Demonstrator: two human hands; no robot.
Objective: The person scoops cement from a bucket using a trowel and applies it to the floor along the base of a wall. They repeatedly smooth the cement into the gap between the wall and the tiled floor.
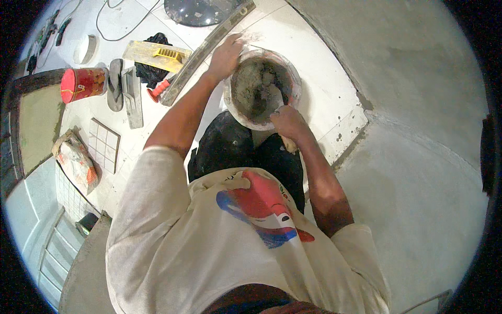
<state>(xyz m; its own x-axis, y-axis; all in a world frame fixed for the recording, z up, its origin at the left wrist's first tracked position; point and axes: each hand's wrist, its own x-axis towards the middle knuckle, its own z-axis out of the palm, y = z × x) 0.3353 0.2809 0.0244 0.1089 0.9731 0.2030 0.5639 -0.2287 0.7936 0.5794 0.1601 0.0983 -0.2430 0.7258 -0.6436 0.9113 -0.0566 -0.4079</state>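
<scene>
A round, pale-rimmed bucket [298,83] stands before my knees, with wet grey mortar [253,89] inside. My left hand [226,56] is closed at the bucket's upper left rim, its fingers partly hidden. On the near right side, my right hand [288,123] is wrapped round the handle of a trowel, and a light wooden end pokes out below the fist. The trowel's grey blade [271,98] lies in the mortar, partly smeared with it.
Left of the bucket lie a long straightedge [209,49], a yellow-handled float [157,55], a black bag [151,76], a grey trowel [133,99], a sandal [115,86] and a red bucket [83,83]. Farther left are a tile [103,145] and a sack [77,159]. Grey walls [408,68] rise at right.
</scene>
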